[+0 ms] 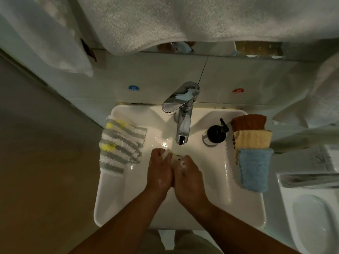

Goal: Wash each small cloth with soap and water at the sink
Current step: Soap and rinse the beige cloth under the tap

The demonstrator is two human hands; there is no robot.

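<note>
Over the white sink, my left hand and my right hand are pressed together around a small pale cloth, bunched and soapy between the fingers, just below the chrome tap's spout. Most of that cloth is hidden inside the hands. On the sink's left rim lies a pile of grey, white and yellow striped cloths. Along the right rim lie a brown cloth, a tan cloth and a blue cloth. A black pump soap bottle stands right of the tap.
White towels hang over the mirror above the sink. Blue and red stickers mark the wall tiles behind the tap. A toilet with its lid is at the lower right. The left side is bare floor.
</note>
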